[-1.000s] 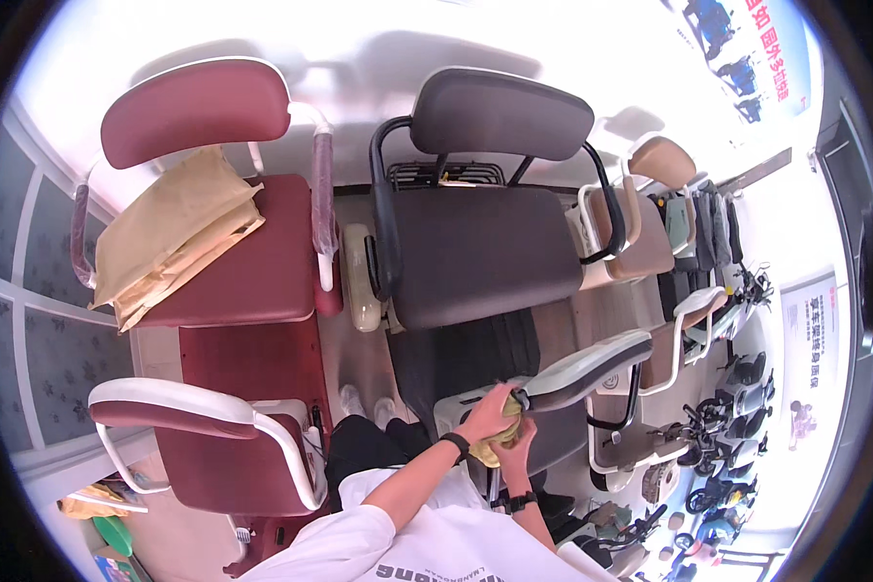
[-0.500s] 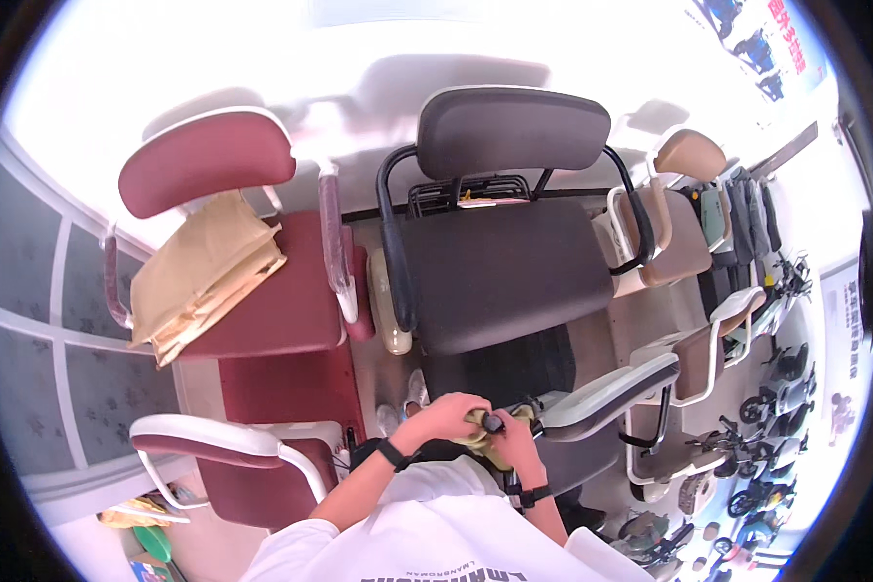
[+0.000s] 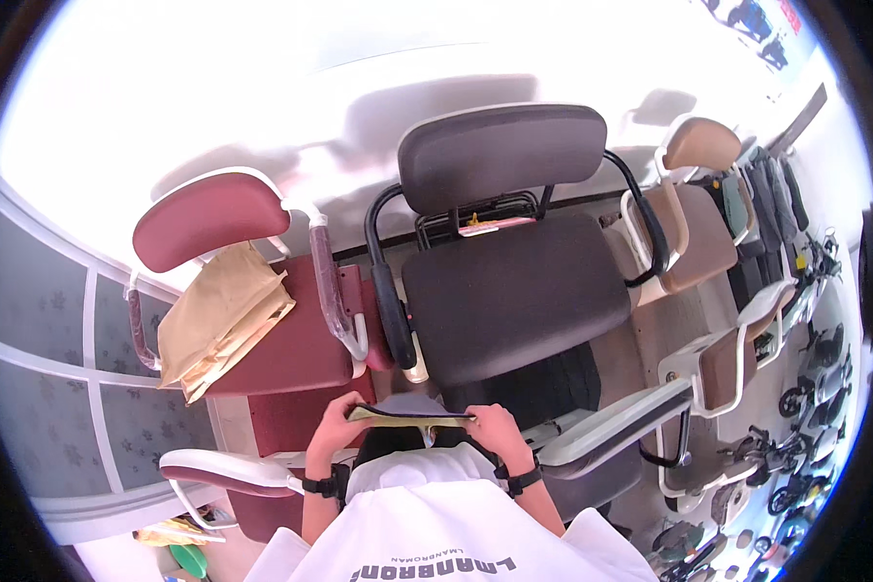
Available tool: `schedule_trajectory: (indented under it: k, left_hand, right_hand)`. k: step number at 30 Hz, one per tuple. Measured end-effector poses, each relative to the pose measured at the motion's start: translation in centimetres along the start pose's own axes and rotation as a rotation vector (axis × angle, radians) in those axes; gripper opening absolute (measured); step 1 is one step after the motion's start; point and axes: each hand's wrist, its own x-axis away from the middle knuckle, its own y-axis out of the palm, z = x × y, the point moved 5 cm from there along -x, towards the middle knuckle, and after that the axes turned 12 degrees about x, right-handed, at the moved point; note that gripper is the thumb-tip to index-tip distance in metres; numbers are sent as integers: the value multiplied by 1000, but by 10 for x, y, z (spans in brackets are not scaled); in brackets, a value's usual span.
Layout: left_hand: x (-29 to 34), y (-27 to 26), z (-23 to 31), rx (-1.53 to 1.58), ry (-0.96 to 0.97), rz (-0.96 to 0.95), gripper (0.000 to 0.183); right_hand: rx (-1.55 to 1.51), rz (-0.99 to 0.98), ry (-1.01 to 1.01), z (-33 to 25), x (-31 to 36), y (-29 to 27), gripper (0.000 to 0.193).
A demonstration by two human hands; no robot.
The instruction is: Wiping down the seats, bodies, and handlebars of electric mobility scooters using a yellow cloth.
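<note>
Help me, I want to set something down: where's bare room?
Bare: the far dark seat between its black armrests; the far red seat between paper bag and right armrest. Crowded: the red seat's left; the near middle, where left hand and right hand hold fabric.

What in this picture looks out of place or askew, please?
The crumpled brown paper bundle lies slanted across the farther red padded seat at left. It looks odd because it seems loosely left where someone would sit. I see no spill or clear damage.
</note>
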Motion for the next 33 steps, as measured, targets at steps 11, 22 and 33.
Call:
schedule_trajectory:
  k: [11, 22, 33]
  left_hand:
    - [-176, -11, 83, -207, 589, 977, 57]
    - [-244, 37, -15, -274, 68, 505, 94]
    - [-395, -28, 33, -455, 253, 432, 96]
  right_hand:
    - [-639, 469, -97, -79, -159, -18, 81]
    - [-1058, 53, 18, -88, -222, 102, 77]
    - [-292, 222, 19, -116, -361, 38, 60]
